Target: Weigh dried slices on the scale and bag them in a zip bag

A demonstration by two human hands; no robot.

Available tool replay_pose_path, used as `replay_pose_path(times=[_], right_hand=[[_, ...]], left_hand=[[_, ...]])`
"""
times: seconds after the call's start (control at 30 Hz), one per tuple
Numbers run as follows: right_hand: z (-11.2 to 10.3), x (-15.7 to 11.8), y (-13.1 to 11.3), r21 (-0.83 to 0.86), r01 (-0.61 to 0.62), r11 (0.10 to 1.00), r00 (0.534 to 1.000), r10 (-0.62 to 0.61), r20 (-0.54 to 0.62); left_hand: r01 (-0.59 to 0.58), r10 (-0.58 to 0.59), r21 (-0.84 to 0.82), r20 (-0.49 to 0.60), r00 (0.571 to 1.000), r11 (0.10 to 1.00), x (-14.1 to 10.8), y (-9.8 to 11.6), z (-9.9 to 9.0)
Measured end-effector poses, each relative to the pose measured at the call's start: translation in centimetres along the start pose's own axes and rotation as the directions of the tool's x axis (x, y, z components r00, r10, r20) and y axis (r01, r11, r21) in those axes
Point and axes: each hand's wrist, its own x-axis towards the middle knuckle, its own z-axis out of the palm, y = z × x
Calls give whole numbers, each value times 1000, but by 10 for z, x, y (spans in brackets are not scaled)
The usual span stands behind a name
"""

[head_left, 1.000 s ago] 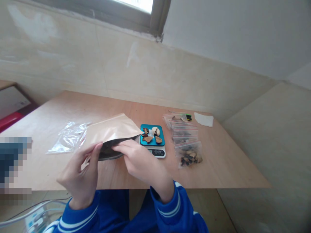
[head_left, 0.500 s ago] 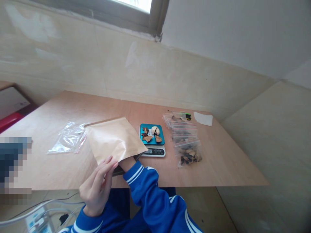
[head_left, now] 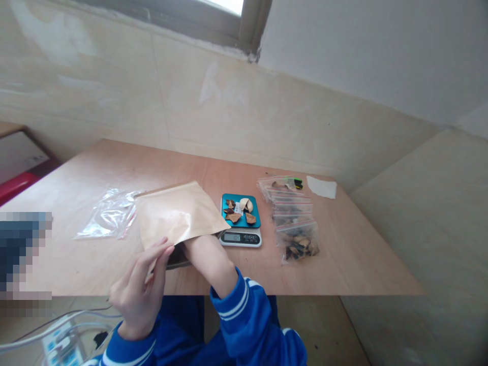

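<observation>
A large brown paper bag (head_left: pixel 177 213) lies on the table, its mouth toward me. My left hand (head_left: pixel 141 287) pinches the upper edge of the mouth between thumb and fingers. Inside the bag is my right hand (head_left: pixel 208 256); its wrist and back show, the fingers are hidden. To the right of the bag stands a scale (head_left: pixel 241 237) with a blue-green plate, carrying several brown dried pieces (head_left: pixel 233 217) and a pale rounded piece (head_left: pixel 246 205). Its display is lit. Further right, several zip bags (head_left: pixel 297 241) with dark and brown pieces lie overlapping in a column.
Clear plastic bags (head_left: pixel 109 216) lie on the table (head_left: pixel 362 254) left of the paper bag. A white paper scrap (head_left: pixel 321 187) is at the back right. Cables and a power strip (head_left: pixel 63 343) are below the table's front edge, lower left.
My right hand has come partly out of the bag, so more of its wrist shows. My left hand has shifted slightly left and down, still on the bag's edge.
</observation>
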Motion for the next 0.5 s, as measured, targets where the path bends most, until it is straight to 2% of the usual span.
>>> replay_pose_path(times=[0.1,0.17,0.33,0.5], right_hand=[[-27,-19,-13,-34,-46,998,989,50,136],[-40,-29,-18,-42,-62,997,984,69,165],[-57,-41,-12,185,72,980,997,-65,-44],[-67,-41,5,354,217,910,950,-114,-290]], left_hand=[[60,-60,18,-2,998,998,3,-2,0],[106,-107,34,7,994,994,8,-3,1],[177,-177,34,9,984,984,31,-3,2],[314,-313,11,82,946,950,51,4,-1]])
